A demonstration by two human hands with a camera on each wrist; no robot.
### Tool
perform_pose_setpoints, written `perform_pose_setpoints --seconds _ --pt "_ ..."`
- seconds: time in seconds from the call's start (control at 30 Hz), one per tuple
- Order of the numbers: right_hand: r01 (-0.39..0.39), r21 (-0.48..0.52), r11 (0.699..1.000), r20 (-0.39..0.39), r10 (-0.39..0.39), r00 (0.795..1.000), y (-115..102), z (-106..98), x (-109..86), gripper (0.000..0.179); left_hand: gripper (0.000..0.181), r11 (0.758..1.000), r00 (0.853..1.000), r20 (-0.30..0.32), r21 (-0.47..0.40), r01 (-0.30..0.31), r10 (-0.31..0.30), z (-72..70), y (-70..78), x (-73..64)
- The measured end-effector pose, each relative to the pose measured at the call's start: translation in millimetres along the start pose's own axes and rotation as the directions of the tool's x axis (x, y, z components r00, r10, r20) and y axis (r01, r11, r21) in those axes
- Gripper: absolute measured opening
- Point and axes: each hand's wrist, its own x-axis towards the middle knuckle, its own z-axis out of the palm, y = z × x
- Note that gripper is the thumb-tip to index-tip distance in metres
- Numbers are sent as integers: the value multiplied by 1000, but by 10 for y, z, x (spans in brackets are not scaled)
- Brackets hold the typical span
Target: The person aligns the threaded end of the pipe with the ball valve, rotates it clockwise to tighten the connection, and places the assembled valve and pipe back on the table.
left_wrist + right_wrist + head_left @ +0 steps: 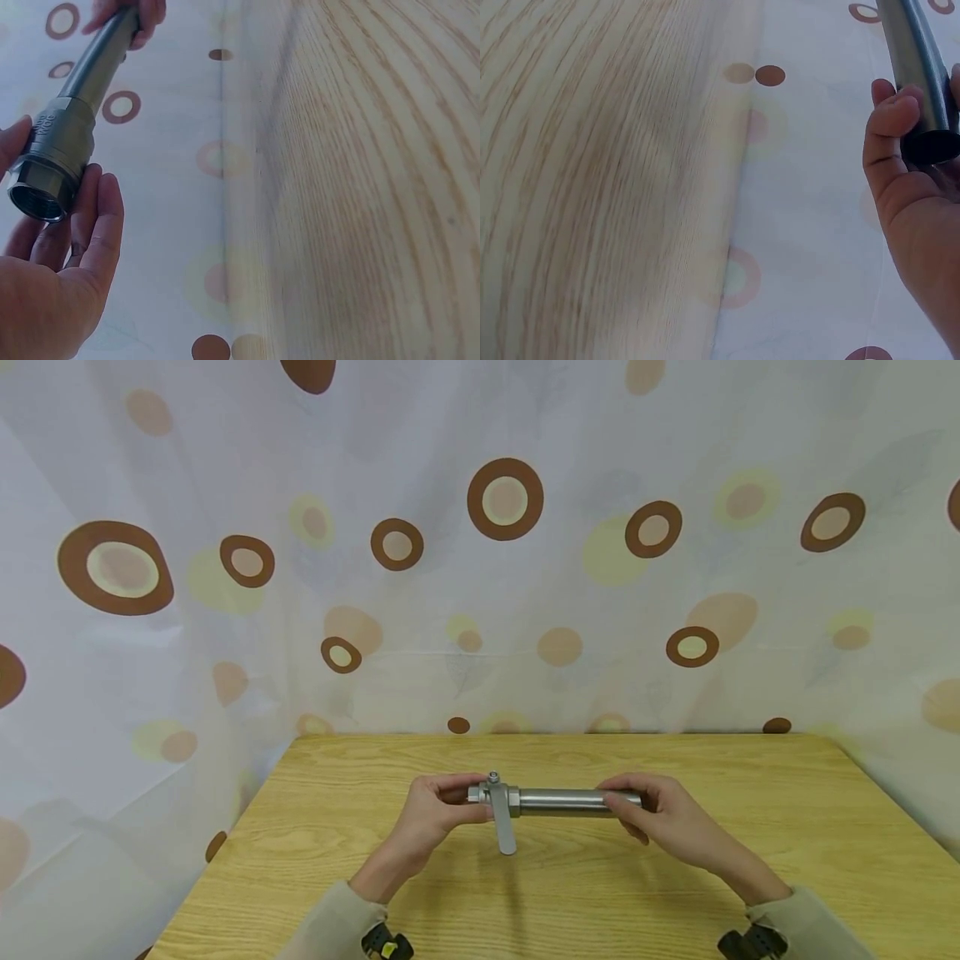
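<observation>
A silver ball valve [514, 802] is joined end to end with a straight, shiny metal pipe [566, 802], and both are held level above the table. My left hand [422, 827] grips the valve body between thumb and fingers. The valve's flat lever [505, 832] points down toward me. Around the pipe's free right end, my right hand [671, 820] curls its thumb and fingers. Raised lettering and an open threaded end show on the valve [58, 142] in the left wrist view. In the right wrist view, the pipe [916, 64] has a dark open end.
Beneath the hands lies a wood-grain table [300, 877]. A pale curtain [442, 435] patterned with brown and yellow circles hangs behind the table and along its left side. Dark straps with small devices [386, 943] sit on both sleeves.
</observation>
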Motion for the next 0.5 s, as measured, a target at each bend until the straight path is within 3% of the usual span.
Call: perform_pose_setpoints --seconds 0.2,0.33,0.5 --pt "73 55 996 -14 -72 997 18 23 -30 43 45 1000 1000 -3 -3 -1 1 10 7 -7" --pt "91 86 992 -5 -91 996 26 8 -34 34 45 1000 1000 -2 -2 -10 10 14 8 -11" --pt "36 46 998 -2 -36 999 2 5 -17 25 46 1000 1000 3 -4 -17 17 5 -4 -14"
